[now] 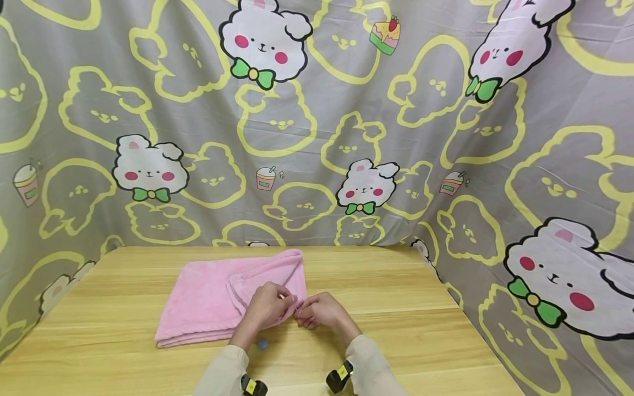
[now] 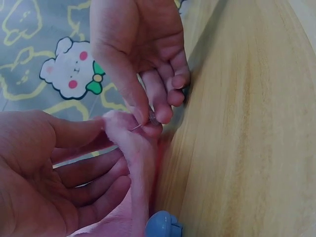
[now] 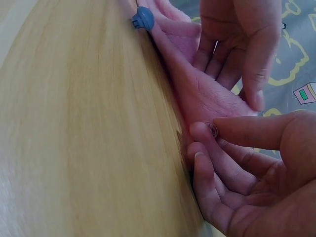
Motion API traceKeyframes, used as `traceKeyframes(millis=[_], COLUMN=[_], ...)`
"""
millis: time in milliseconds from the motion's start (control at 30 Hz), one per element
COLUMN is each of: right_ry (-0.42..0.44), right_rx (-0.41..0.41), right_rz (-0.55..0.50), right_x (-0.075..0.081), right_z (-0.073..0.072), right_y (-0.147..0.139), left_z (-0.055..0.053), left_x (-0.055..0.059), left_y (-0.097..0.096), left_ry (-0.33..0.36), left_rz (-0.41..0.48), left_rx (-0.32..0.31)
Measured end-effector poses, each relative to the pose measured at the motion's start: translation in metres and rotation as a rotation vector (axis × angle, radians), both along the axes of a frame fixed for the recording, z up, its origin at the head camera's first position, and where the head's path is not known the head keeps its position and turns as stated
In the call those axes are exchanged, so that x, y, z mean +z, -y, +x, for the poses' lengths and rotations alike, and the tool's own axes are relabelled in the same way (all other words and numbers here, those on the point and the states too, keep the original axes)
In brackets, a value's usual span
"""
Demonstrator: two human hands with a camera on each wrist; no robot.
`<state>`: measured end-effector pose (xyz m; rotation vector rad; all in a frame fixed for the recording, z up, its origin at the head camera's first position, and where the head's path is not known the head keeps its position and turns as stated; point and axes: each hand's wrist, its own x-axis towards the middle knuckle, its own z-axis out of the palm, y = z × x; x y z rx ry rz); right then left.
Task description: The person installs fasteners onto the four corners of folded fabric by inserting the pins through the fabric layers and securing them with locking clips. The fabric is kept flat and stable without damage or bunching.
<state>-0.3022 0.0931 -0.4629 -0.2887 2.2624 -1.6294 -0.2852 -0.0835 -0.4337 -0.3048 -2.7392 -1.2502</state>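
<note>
A folded pink plush cloth (image 1: 198, 297) lies on the table, its near right corner lifted. My left hand (image 1: 269, 305) pinches that corner's edge between thumb and fingers. Just to the right, my right hand (image 1: 324, 311) pinches a small clear round-headed pin (image 3: 213, 129) between thumb and index finger. In the left wrist view the pin's thin shaft (image 2: 137, 127) lies against the fabric; whether its tip is through the cloth I cannot tell. A small blue plastic piece (image 3: 144, 18), like a cap with prongs, sits on the table beside the cloth's near edge, close to my left wrist.
The light wooden table (image 1: 396, 330) extends around the cloth and both hands. A grey curtain (image 1: 307, 209) with cartoon figures hangs along its back and sides. A dark camera (image 1: 339, 377) is strapped to each wrist.
</note>
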Motion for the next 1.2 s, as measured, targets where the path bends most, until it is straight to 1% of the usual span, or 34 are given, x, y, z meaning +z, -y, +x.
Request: traceKeyframes(millis=[100, 267, 467, 633, 767, 933, 1200], right_ry=[0.002, 0.009, 0.012, 0.02, 0.026, 0.035, 0.073], right_rx=[0.002, 0.004, 0.004, -0.007, -0.011, -0.005, 0.062], right_rz=[0.003, 0.006, -0.009, -0.032, -0.053, -0.062, -0.058], right_x=[0.0007, 0.0012, 0.0005, 0.0, 0.0018, 0.0041, 0.0026], right_z=[0.0, -0.0003, -0.0006, -0.0005, -0.0005, 0.0001, -0.0043], right_y=[-0.0002, 0.0, 0.0001, 0.0001, -0.0001, -0.0012, -0.0062], left_z=[-0.0009, -0.0013, -0.0009, -0.0004, -0.0013, -0.002, -0.0008], left_x=[-0.0011, -0.0024, -0.003, -0.0044, -0.0074, -0.0098, -0.0077], left_y=[0.0, 0.0003, -0.0002, 0.0001, 0.001, 0.0022, 0.0021], left_ry=[-0.007, 0.002, 0.077, 0.124, 0.121, 0.111, 0.103], left_rz=[0.006, 0.008, 0.043, 0.036, 0.023, 0.03, 0.041], left_rx=[0.005, 0.017, 0.005, -0.017, -0.041, -0.064, -0.077])
